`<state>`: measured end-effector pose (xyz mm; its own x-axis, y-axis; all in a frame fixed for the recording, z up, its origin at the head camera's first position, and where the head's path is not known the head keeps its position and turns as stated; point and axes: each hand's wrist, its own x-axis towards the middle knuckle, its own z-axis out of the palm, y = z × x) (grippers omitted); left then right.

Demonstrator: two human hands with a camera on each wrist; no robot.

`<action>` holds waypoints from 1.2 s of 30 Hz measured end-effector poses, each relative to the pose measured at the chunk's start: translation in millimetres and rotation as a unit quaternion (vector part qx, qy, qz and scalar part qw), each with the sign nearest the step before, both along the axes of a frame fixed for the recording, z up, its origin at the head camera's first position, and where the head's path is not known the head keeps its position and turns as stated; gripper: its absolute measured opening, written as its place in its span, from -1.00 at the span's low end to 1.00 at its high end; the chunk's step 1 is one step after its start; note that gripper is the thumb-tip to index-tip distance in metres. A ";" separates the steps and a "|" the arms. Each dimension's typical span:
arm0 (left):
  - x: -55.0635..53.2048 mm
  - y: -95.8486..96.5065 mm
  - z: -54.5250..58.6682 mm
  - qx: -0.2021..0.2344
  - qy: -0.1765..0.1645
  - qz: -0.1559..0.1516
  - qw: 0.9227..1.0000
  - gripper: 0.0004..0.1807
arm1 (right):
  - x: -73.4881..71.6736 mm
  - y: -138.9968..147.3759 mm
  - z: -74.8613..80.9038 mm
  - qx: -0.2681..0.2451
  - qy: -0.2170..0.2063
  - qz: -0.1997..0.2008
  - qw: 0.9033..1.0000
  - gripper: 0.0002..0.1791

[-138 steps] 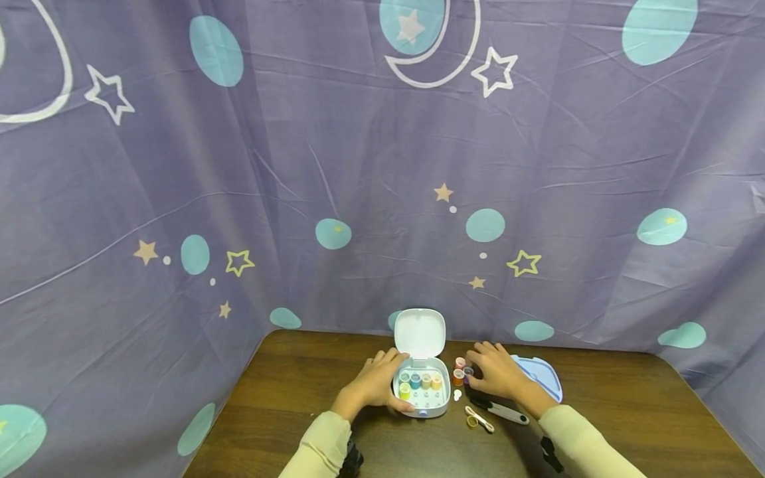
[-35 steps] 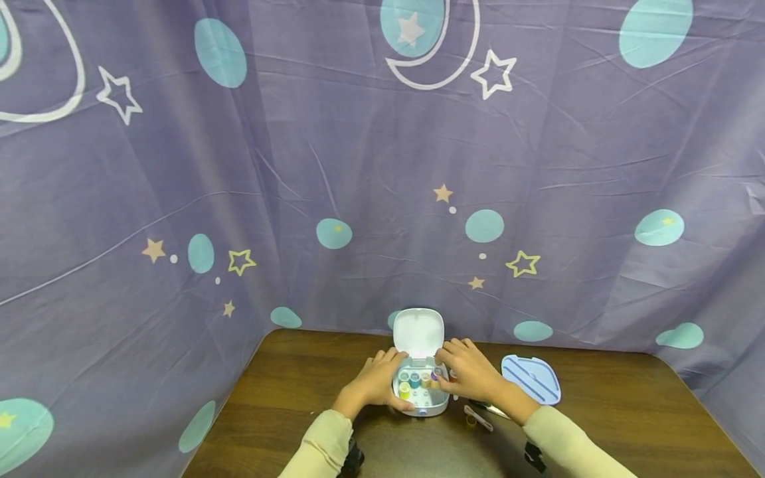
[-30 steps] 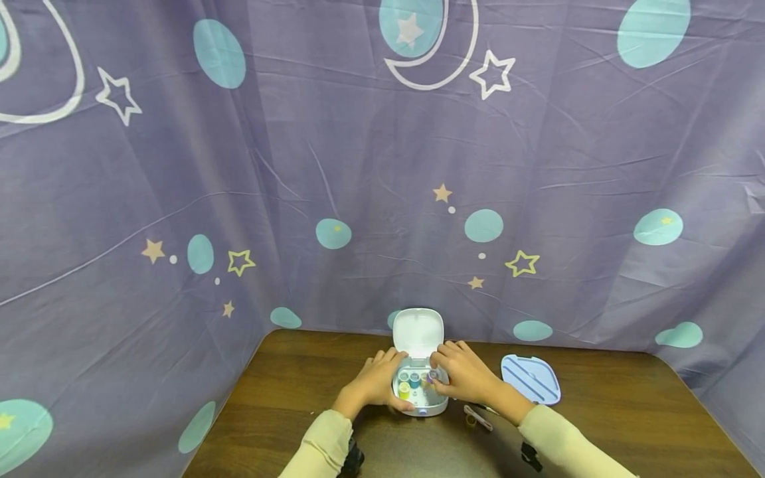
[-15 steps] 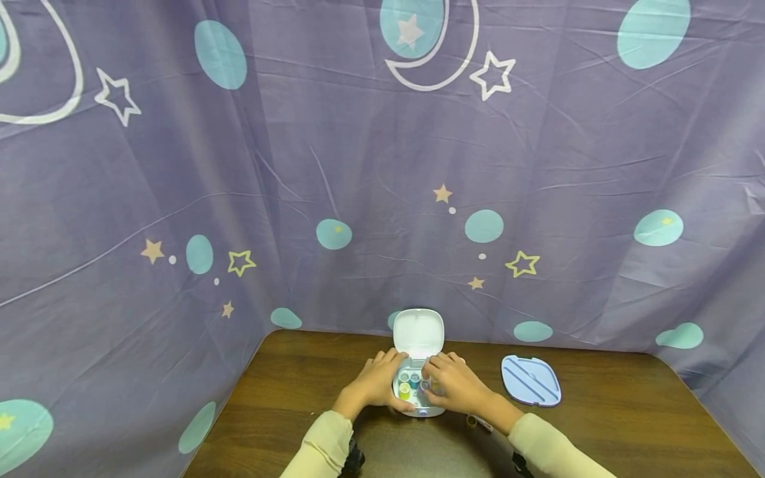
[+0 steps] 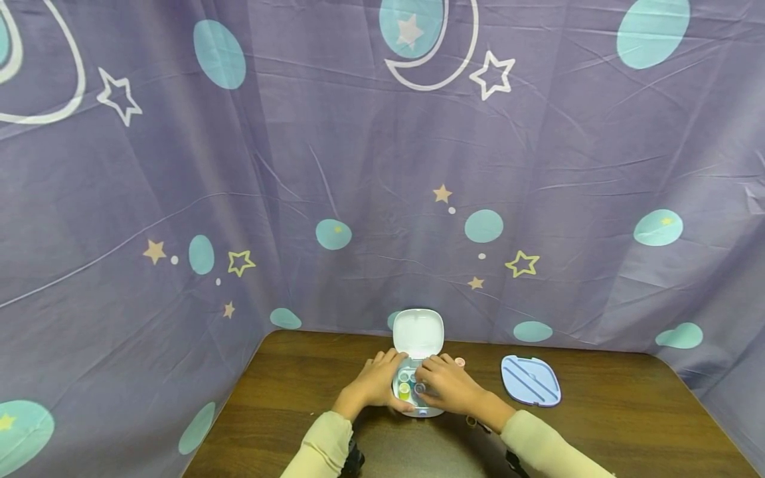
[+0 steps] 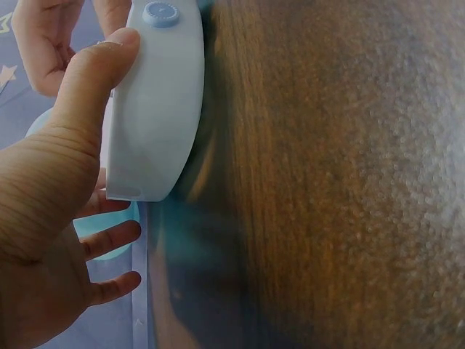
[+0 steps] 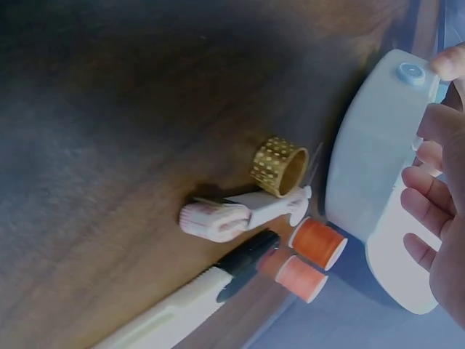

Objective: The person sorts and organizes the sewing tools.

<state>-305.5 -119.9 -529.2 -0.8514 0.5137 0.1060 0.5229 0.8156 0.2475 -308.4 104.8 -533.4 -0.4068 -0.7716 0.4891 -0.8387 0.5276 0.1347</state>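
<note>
My left hand [image 5: 376,382] grips the left side of a white sewing box [image 5: 422,413], its thumb on the front wall and fingers toward the back; in the left wrist view the thumb presses beside the blue button [image 6: 161,14]. The box lid [image 5: 418,334] stands raised. Over the inside, my right hand [image 5: 448,385] pinches a purple thread spool [image 5: 420,388] between thumb and fingers, low above the pegs. A yellow spool [image 5: 404,391] sits just left of it, with pale and blue spools behind. The right hand covers the box's right part.
Right of the box lie an orange spool [image 7: 318,242], a pink spool [image 7: 300,278], a gold thimble [image 7: 280,166], a folded pink-and-white strip [image 7: 214,220] and a white-handled tool [image 7: 167,313] with a black end. A light blue divided tray [image 5: 530,380] lies farther right.
The right hand has picked up the purple spool from beside the box, carried it left over the box, and lowered it toward the front row. The left hand stays on the box.
</note>
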 end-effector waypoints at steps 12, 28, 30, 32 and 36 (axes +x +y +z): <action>-1.4 -1.0 -2.3 0.004 0.000 -0.003 1.000 0.14 | -1.3 -8.2 9.6 0.060 -0.039 -0.019 0.997 -0.78; -1.2 -0.8 -2.2 0.001 0.002 -0.002 1.000 0.14 | -0.2 -13.6 12.7 0.077 -0.072 -0.034 0.994 -0.80; -1.2 -0.8 -2.5 0.002 0.002 -0.003 1.000 0.13 | -0.6 -14.0 12.2 0.079 -0.075 -0.036 0.993 -0.80; -1.1 -1.0 -2.7 0.003 0.004 -0.004 1.000 0.13 | -0.9 -14.4 11.6 0.080 -0.077 -0.036 0.993 -0.80; -0.2 -1.4 -2.8 0.003 0.009 -0.008 1.000 0.12 | -1.1 -15.0 10.3 0.082 -0.078 -0.038 0.993 -0.79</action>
<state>-305.7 -121.4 -532.0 -0.8414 0.5259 0.1240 0.5396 0.8060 0.2431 -309.5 89.8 -523.1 -0.5284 -0.7992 0.2865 -0.8143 0.5726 0.0954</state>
